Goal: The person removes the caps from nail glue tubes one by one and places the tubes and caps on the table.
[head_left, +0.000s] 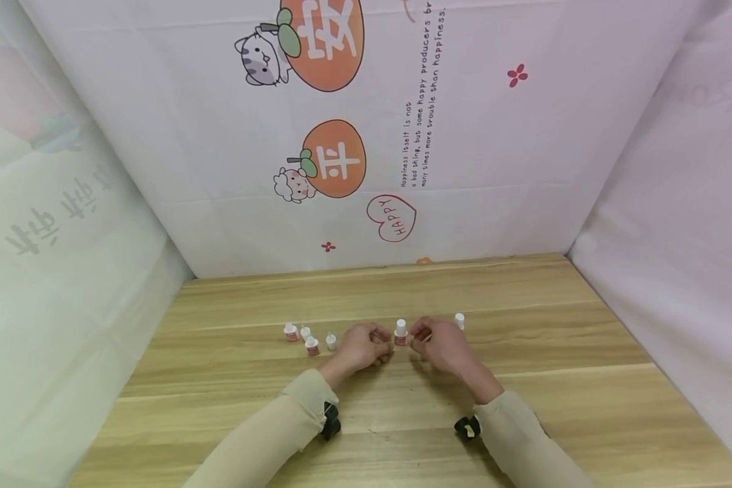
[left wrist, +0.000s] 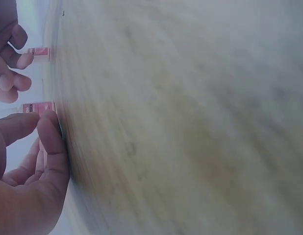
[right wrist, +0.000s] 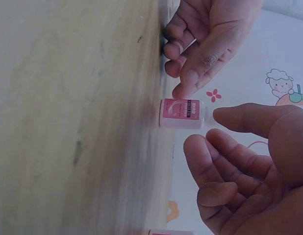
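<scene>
Middle bottle (head_left: 400, 334) on table (head_left: 396, 423), between other bottles (head_left: 291, 333)

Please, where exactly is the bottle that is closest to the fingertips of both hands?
In the head view, the bottle stands upright on the wooden table, slightly right of the picture's middle, between the left hand and the right hand.

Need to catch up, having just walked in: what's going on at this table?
A person's left hand and right hand are on either side of a small white-topped bottle, which stands upright on the wooden table; whether any fingers touch it is hard to tell. A second white-topped bottle is beyond the right hand, partly hidden. Past the left hand are two pink-labelled bottles and two small white pieces.
</scene>
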`<state>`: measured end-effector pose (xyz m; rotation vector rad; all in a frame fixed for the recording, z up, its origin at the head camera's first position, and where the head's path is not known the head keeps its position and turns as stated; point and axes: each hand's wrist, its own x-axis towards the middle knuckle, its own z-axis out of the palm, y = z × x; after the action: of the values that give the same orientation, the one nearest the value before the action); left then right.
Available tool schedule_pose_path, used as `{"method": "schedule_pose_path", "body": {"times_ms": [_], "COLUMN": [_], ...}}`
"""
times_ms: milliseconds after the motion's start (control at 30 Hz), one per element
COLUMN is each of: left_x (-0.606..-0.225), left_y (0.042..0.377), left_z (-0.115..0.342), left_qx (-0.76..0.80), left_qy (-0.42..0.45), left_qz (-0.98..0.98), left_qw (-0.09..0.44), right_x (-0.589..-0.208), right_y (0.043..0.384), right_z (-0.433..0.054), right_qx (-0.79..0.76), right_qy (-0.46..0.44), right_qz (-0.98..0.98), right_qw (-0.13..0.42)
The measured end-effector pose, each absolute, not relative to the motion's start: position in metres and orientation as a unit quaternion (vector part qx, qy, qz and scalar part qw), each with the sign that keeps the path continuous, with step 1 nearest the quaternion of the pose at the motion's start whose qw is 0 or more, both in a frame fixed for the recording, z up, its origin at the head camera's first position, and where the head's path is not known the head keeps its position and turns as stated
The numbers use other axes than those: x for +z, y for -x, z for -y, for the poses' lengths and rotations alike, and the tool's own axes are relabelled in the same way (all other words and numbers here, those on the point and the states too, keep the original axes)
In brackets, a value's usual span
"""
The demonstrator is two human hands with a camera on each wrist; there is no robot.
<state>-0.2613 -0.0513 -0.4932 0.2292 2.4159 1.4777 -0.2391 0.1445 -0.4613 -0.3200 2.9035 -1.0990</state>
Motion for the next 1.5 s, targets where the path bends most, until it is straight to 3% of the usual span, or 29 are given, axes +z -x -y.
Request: {"method": "schedule_pose_path", "body": {"times_ms": [367,1033,1500], "left_x": [-0.492,-0.502,-0.502], "left_y": [0.265,0.269,0.269], "left_z": [0.042,0.039,0.04], "left_qx": [0.537,0.538,0.534], "left_qy": [-0.078,-0.075,-0.075], "left_qz": [-0.826,-0.827,-0.83], "left_qw": [0.154,0.14,0.142], "right_x": [-0.46,-0.46,-0.458], "right_y": [0.246,0.255,0.255], "right_z": [-0.137,-0.127,-0.127], "right_qx": [-0.347,-0.345,-0.326], "right_qy": [0.094,0.06,0.092], "right_qz": [-0.933,-0.937,-0.941], "right_qw": [-0.011,0.002,-0.025]}}
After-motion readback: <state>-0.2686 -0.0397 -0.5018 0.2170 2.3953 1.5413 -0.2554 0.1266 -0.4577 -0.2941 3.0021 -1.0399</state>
